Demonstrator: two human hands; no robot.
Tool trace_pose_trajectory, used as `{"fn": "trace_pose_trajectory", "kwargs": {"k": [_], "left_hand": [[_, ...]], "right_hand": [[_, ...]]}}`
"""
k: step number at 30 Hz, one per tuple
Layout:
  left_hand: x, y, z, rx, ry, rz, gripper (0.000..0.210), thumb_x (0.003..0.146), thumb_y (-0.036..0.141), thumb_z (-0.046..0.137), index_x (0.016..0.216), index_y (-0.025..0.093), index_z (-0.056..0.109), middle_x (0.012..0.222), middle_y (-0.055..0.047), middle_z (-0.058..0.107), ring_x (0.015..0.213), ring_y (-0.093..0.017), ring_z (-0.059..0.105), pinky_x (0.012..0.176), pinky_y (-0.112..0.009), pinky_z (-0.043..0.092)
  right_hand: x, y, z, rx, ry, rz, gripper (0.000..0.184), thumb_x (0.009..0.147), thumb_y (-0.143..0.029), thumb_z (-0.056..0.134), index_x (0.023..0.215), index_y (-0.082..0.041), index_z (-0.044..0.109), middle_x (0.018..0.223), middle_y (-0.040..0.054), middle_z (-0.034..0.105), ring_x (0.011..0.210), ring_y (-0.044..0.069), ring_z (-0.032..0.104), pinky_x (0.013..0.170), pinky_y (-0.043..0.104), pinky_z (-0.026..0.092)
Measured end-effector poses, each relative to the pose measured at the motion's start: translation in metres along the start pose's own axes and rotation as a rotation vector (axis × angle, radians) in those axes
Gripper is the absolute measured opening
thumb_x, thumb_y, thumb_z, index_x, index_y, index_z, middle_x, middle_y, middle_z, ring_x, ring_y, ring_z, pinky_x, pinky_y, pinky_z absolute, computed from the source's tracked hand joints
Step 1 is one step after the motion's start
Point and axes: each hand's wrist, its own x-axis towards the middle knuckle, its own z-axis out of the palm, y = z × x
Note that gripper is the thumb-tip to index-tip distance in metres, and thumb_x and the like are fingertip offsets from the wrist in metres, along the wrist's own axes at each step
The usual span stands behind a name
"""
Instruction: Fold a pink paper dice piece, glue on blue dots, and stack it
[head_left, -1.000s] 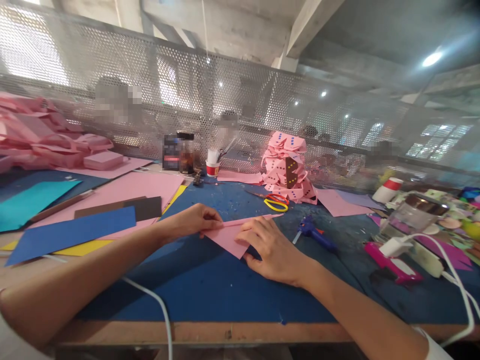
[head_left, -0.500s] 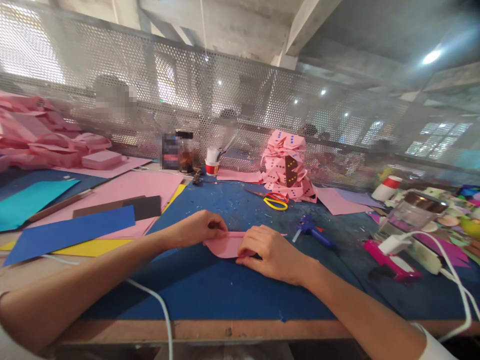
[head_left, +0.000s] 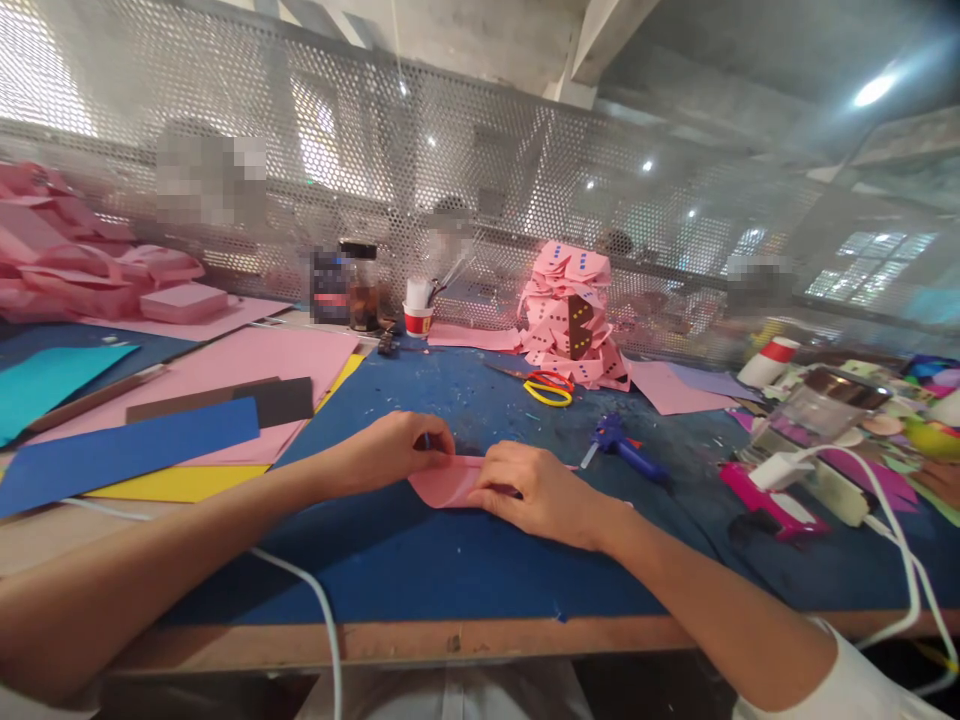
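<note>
The left hand [head_left: 409,450] pinched the pink sheet [head_left: 441,488] between its fingers [head_left: 444,432]; the right hand [head_left: 529,490], fingers pinching too, hid much of the sheet's right part.

No words, numbers or brands can be read; the mark on the cup [head_left: 415,322] is too small, the box [head_left: 328,286] pixelated.

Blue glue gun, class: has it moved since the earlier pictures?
No. Against the scissors, the glue gun keeps its place on the blue surface; the view shifted slightly.
</note>
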Motion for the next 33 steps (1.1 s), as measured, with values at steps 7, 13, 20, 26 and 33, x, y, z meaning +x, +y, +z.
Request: {"fn": "trace_pose_trajectory", "kwargs": {"k": [7,13,20,26,33], "left_hand": [[-0.001,0.004,0.002,0.085,0.052,0.011,0.017,0.084,0.025,0.058,0.090,0.020,0.073,0.081,0.000,0.071,0.073,-0.017,0.061,0.066,-0.024,0.041],[0.001,-0.001,0.009,0.156,0.123,0.080,0.015,0.084,0.021,0.058,0.086,0.022,0.073,0.084,0.000,0.069,0.076,-0.017,0.061,0.068,-0.025,0.041],[0.000,-0.001,0.012,0.162,0.162,0.137,0.016,0.082,0.016,0.057,0.086,0.020,0.072,0.086,-0.002,0.066,0.078,-0.017,0.061,0.071,-0.026,0.043],[-0.002,0.001,0.015,0.149,0.140,0.190,0.023,0.084,0.011,0.052,0.088,0.020,0.073,0.088,-0.002,0.067,0.078,-0.016,0.062,0.071,-0.025,0.043],[-0.004,0.005,0.013,0.143,0.077,0.190,0.018,0.090,0.023,0.054,0.093,0.019,0.072,0.091,-0.003,0.067,0.082,-0.017,0.062,0.074,-0.027,0.044]], "right_hand": [[0.001,0.001,0.003,0.025,0.010,0.061,0.017,0.097,-0.032,0.062,0.089,-0.019,0.069,0.086,0.0019,0.064,0.083,0.015,0.059,0.077,0.025,0.044],[0.000,0.005,0.008,-0.012,0.043,0.092,0.016,0.095,-0.033,0.066,0.088,-0.019,0.068,0.086,0.0007,0.064,0.082,0.014,0.058,0.074,0.024,0.042],[-0.001,0.002,0.008,-0.017,0.022,0.161,0.015,0.096,-0.033,0.065,0.092,-0.019,0.068,0.088,0.0004,0.066,0.081,0.013,0.060,0.073,0.024,0.041],[0.000,0.003,0.010,-0.017,0.023,0.188,0.017,0.095,-0.035,0.066,0.092,-0.018,0.068,0.087,0.0006,0.066,0.081,0.014,0.060,0.074,0.025,0.043],[0.001,0.004,0.013,0.001,0.023,0.211,0.017,0.094,-0.036,0.067,0.091,-0.019,0.068,0.087,0.0003,0.066,0.081,0.014,0.061,0.073,0.025,0.043]]}}
